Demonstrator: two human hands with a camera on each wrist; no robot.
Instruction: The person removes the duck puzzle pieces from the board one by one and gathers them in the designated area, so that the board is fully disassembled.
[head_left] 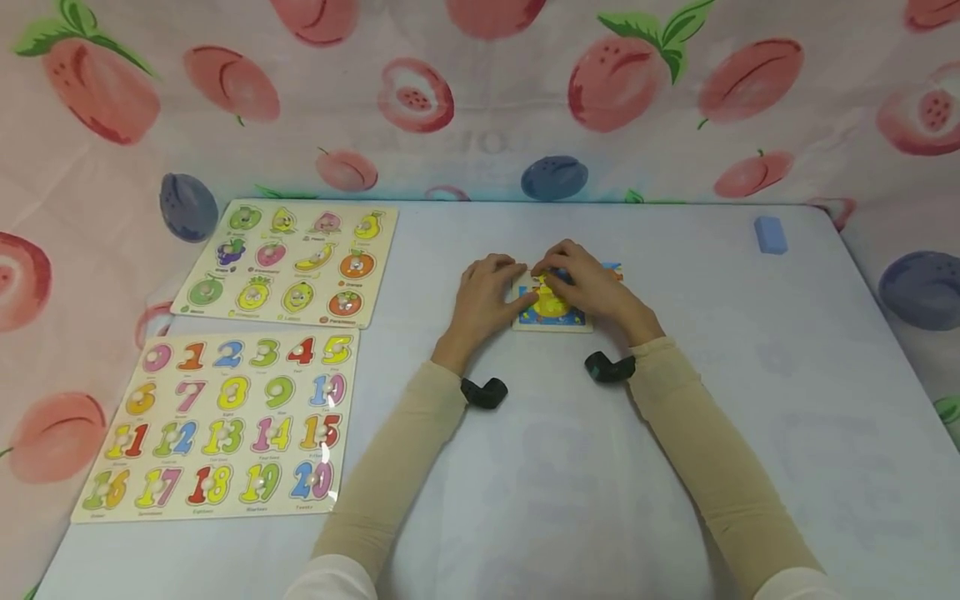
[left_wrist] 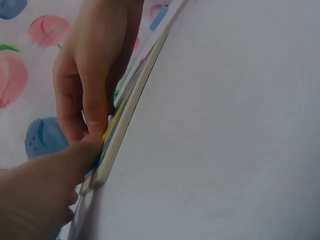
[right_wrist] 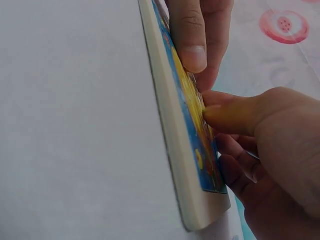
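From my station I have both hands over a small puzzle board (head_left: 552,327), which lies on the white table (head_left: 540,500) in front of the person, roughly midway across the tabletop. Its blue and yellow picture shows between the hands, with the large yellow shape (head_left: 552,307) partly under the fingers.

The left hand (head_left: 489,296) is at the board's left side. I see its thumb reaching onto the printed face and its fingers bent, with a moderate gap between thumb and forefinger. I cannot tell whether it pinches the board's edge or only rests there.

The right hand (head_left: 588,283) arches over the upper part of the board. Its thumb and forefinger come down close together, so I read a narrow gap; on the right wrist view the thumb tip touches the yellow area. Whether a piece sits between those fingertips I cannot tell, since they hide the spot. The left wrist view gives me the tips of both hands nearly meeting above the printed face.

A blue and orange patch (head_left: 615,271) shows just past the right hand; I cannot tell whether it belongs to the board. Well apart, I have a fruit board (head_left: 288,272) and a number board (head_left: 300,410) to the left, and a blue block (head_left: 771,235) at the far right.
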